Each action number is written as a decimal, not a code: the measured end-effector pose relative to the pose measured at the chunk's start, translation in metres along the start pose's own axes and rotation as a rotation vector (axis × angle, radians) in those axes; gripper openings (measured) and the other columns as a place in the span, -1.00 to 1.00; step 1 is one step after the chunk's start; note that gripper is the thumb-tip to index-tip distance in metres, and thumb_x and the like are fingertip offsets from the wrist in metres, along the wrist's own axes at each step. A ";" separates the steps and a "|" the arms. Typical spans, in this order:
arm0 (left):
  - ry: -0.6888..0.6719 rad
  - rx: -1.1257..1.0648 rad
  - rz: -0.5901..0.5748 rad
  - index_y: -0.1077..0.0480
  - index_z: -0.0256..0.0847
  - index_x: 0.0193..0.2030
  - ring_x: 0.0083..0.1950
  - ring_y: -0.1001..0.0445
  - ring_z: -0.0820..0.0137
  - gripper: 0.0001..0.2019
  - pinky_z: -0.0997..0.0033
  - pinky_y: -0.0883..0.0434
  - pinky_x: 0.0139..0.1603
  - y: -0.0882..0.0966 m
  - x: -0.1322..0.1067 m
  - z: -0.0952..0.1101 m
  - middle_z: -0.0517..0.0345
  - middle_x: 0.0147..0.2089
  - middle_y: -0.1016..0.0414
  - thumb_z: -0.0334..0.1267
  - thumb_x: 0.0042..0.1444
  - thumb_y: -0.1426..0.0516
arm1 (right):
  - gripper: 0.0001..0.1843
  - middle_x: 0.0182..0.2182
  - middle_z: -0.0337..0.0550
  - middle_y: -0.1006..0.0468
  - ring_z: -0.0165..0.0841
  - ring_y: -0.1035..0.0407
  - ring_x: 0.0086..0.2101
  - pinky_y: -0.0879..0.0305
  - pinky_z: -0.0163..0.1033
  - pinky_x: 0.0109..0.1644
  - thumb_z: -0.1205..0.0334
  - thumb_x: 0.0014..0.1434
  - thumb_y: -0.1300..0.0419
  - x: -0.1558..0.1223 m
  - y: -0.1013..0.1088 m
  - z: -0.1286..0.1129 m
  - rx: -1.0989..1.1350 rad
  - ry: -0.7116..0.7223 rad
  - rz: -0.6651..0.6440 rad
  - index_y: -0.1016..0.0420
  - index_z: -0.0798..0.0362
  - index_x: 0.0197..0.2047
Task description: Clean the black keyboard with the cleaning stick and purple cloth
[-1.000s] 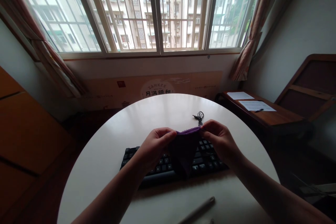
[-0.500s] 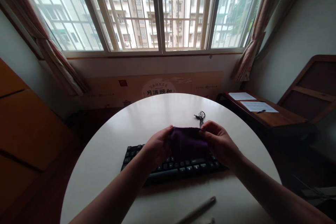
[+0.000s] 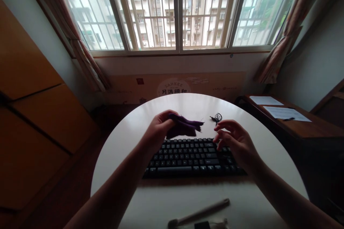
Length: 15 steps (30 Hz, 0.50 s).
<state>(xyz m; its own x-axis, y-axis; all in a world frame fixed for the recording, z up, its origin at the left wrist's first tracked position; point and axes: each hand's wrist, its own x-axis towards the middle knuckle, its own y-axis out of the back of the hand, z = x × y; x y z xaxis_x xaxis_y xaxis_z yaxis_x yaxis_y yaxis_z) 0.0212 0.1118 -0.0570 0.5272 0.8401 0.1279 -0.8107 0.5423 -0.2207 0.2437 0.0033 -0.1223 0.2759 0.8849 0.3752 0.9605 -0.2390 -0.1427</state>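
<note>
A folded purple cloth [image 3: 184, 127] with frayed edges is pinched in my left hand [image 3: 161, 127], held above the back left part of a black keyboard [image 3: 185, 159]. My right hand [image 3: 233, 137] hovers over the keyboard's right end, its fingers curved and apart with nothing between them. Just behind my right fingertips lies a bundled black cable [image 3: 216, 117] on the table. Nearer to me, in front of the keyboard, is a long grey brush-like tool [image 3: 201, 213], slightly blurred.
The round white table [image 3: 113, 164] carries all this. A small dark object [image 3: 202, 225] sits at the bottom edge beside the tool. To the right stands a brown wooden table [image 3: 303, 127] with paper sheets [image 3: 286, 113] and a pen [image 3: 288, 119]. A barred window lies ahead.
My right hand has let go of the cloth and moved away to the right. The cloth now hangs folded from my left hand alone. The whole view has shifted left.
</note>
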 end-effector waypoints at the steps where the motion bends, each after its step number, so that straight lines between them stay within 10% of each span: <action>1: -0.043 0.025 0.025 -0.44 -0.22 -0.36 -0.47 -0.39 0.45 -0.80 0.54 -0.30 -0.49 0.014 -0.001 0.013 0.22 -0.47 -0.44 -0.22 -0.13 -0.31 | -0.78 -0.20 -0.15 -0.50 -0.33 -0.45 -0.34 -0.44 -0.29 -0.49 0.17 0.16 -0.26 0.000 0.002 -0.001 -0.048 0.036 0.011 -0.44 -0.03 -0.11; 5: -0.038 0.127 -0.063 -0.50 -0.27 -0.38 -0.53 -0.32 0.46 -0.71 0.54 -0.25 -0.56 0.081 -0.014 0.047 0.15 -0.48 -0.41 -0.12 -0.19 -0.34 | -0.88 -0.28 -0.16 -0.49 -0.36 -0.42 -0.36 -0.43 -0.31 -0.44 0.19 0.20 -0.22 0.001 0.007 -0.002 -0.161 0.069 0.033 -0.49 0.00 -0.18; 9: 0.216 0.345 -0.146 -0.52 -0.30 -0.37 -0.46 -0.38 0.34 -0.69 0.46 -0.29 -0.51 0.135 -0.028 0.032 0.01 -0.43 -0.48 -0.17 -0.25 -0.39 | -0.88 -0.29 -0.17 -0.51 -0.41 -0.39 -0.44 -0.40 -0.29 -0.43 0.18 0.19 -0.23 0.001 0.008 -0.003 -0.191 0.070 0.032 -0.50 0.01 -0.20; 15: 0.263 0.656 -0.067 -0.45 -0.22 -0.29 -0.28 -0.49 0.23 -0.77 0.39 -0.40 -0.32 0.151 -0.029 -0.015 0.08 -0.31 -0.53 -0.17 -0.08 -0.29 | -0.84 -0.30 -0.17 -0.52 -0.42 -0.38 -0.50 -0.40 -0.26 -0.40 0.14 0.16 -0.27 0.002 0.009 0.000 -0.252 0.067 0.066 -0.53 0.02 -0.21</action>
<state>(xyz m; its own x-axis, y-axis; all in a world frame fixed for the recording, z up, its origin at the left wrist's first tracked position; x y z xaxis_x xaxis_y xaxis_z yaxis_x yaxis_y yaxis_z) -0.1130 0.1694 -0.1086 0.5585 0.8183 -0.1356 -0.7165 0.5584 0.4181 0.2530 0.0030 -0.1229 0.3318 0.8379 0.4335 0.9170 -0.3944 0.0604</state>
